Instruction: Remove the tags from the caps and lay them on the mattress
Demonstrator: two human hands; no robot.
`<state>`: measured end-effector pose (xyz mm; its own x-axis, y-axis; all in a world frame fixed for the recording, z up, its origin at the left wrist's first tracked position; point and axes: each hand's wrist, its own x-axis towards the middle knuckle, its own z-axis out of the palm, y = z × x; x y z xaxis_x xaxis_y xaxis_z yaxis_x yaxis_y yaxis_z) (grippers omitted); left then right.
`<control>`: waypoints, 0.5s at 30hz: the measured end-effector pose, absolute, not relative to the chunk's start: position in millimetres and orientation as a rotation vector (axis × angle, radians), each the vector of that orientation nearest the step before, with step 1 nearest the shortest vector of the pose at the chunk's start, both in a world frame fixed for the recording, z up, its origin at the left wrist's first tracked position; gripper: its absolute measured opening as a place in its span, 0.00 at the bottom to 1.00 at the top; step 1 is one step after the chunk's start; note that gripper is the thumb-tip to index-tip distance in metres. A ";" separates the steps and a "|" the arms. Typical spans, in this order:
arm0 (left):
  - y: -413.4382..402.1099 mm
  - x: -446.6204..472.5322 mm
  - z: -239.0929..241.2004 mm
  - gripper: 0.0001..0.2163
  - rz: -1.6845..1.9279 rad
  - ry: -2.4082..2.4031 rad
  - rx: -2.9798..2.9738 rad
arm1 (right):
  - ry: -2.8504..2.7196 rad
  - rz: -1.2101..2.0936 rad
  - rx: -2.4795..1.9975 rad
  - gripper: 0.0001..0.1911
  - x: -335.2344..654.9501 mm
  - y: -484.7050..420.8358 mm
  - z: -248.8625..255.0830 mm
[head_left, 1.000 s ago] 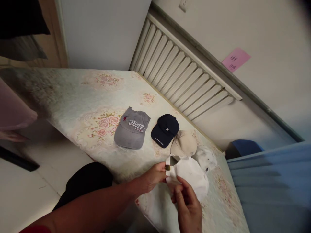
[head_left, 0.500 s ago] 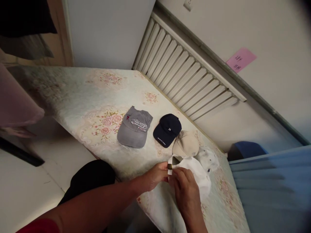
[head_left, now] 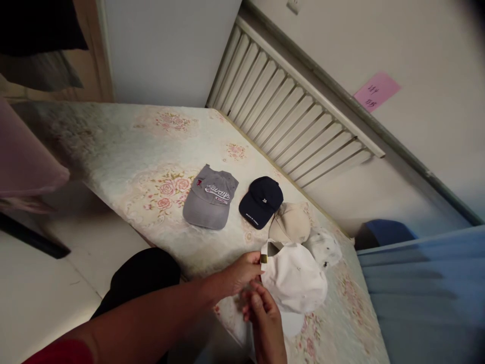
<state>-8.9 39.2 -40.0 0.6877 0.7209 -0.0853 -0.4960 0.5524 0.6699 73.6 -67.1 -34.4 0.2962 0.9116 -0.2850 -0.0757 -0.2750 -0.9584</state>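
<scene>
A white cap [head_left: 297, 278] lies at the near edge of a floral mattress [head_left: 125, 151]. My left hand [head_left: 242, 273] pinches the cap's back strap by its small brass buckle [head_left: 263, 259]. Just below it, my right hand [head_left: 261, 316] has its fingers pressed together at the cap's near rim; what they grip is hidden. Behind the white cap lie a beige cap [head_left: 290, 223], a navy cap [head_left: 261, 201] and a grey cap with lettering [head_left: 209, 197]. Another white cap with dark specks [head_left: 324, 246] sits to the right.
A white slatted radiator [head_left: 291, 116] runs along the wall behind the mattress, and a pink note [head_left: 376, 91] is stuck to that wall. Blue fabric [head_left: 424, 293] covers the right side, and a blue object [head_left: 382, 233] sits beyond it. A black cushion-like thing [head_left: 142, 278] lies by the mattress edge.
My right hand has slid down and toward me off the top of the white cap, uncovering its crown. My left hand keeps its pinch on the strap.
</scene>
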 end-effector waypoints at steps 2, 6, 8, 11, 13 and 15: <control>39.9 -9.2 -41.7 0.09 0.714 0.407 0.703 | -0.558 1.234 -1.332 0.23 73.3 -64.4 -50.5; 40.4 -11.0 -39.8 0.09 0.700 0.438 0.760 | -0.362 1.271 -1.120 0.18 71.1 -55.8 -61.8; 40.5 -9.1 -40.6 0.08 0.702 0.450 0.776 | -0.358 1.269 -1.094 0.15 71.2 -52.0 -61.4; 40.8 -1.7 -47.7 0.07 0.828 0.542 0.847 | -0.339 1.270 -1.058 0.13 73.0 -47.9 -60.0; 41.1 3.4 -54.0 0.11 0.986 0.670 0.920 | -0.285 1.263 -1.029 0.11 73.5 -46.3 -59.7; 41.1 5.9 -58.5 0.16 1.102 0.766 1.001 | -0.263 1.250 -1.026 0.10 72.9 -45.8 -59.6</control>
<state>5.9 41.1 -58.5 0.2914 0.9564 -0.0207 -0.3531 0.1277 0.9268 72.9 -45.8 -59.6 0.3514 0.8684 -0.3499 -0.6537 -0.0400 -0.7557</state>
